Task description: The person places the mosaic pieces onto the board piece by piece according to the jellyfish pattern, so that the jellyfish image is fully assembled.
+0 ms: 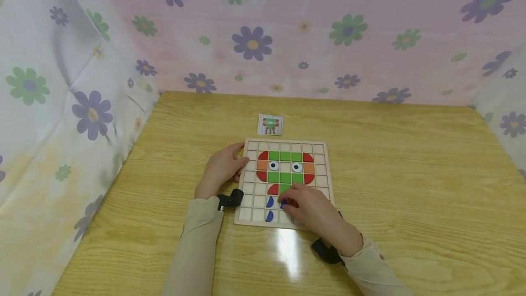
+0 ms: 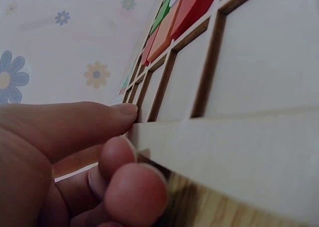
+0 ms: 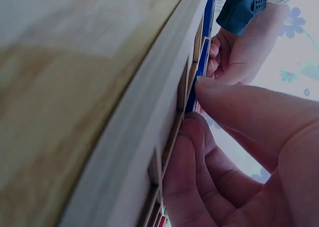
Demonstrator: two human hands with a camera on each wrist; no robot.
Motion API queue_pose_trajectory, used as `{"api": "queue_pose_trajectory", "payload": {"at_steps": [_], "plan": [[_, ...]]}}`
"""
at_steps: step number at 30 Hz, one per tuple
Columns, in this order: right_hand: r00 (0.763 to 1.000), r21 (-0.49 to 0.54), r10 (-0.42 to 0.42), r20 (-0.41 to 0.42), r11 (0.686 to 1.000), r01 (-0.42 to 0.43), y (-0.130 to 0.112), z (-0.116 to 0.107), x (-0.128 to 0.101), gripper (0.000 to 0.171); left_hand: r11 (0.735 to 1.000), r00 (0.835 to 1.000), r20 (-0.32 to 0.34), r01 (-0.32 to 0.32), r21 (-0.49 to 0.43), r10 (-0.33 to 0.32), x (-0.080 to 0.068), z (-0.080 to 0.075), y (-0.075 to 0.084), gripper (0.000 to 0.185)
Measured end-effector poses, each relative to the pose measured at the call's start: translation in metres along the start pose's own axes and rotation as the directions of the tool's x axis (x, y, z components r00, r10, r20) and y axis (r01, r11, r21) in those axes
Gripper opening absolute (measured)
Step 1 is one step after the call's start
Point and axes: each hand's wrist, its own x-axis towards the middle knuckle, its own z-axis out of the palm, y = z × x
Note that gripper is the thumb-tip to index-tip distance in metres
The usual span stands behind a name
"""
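A wooden grid board lies on the table, its cells partly filled with coloured pieces. My left hand grips the board's left edge; the left wrist view has the thumb at the rim and curled fingers beside it. Low on the board, my right hand pinches a blue half-circle piece at a cell. In the right wrist view the thumb lies against this blue piece. Two more blue half-circles sit one column to the left. Above are a red quarter-circle and green squares.
Behind the board lies a small pattern card with a coloured figure. Round eye pieces, orange squares and red corner pieces fill upper cells. Flowered cloth walls off the back and sides of the wooden table.
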Motion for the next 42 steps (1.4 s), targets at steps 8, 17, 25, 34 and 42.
{"api": "queue_pose_trajectory", "payload": {"at_steps": [8,17,25,34,42], "plan": [[1.0,0.022,0.004,0.013,1.0,-0.005,0.0008,-0.0012,-0.0033,0.01,1.0,1.0,0.011,-0.016,0.006,0.016,0.0006,0.001,0.0024,0.052],[0.999,0.024,-0.032,-0.023,0.999,0.032,-0.0001,-0.0013,-0.0024,0.008,1.0,1.0,0.006,-0.004,0.014,0.004,0.0025,-0.0003,0.0028,0.053],[0.998,0.024,-0.036,-0.054,0.999,0.037,-0.004,-0.0019,-0.003,0.008,1.0,1.0,0.011,-0.011,0.012,0.011,0.0017,-0.0024,0.0019,0.053],[0.994,-0.001,-0.088,-0.072,0.996,0.088,-0.0028,-0.0035,-0.0041,0.01,1.0,1.0,0.017,-0.006,-0.026,0.006,0.001,-0.0025,0.0005,0.054],[0.994,0.013,-0.094,-0.058,0.995,0.095,-0.0007,-0.0018,-0.0046,0.01,1.0,1.0,0.01,-0.012,-0.019,0.013,-0.0005,-0.0011,-0.0007,0.053]]}}
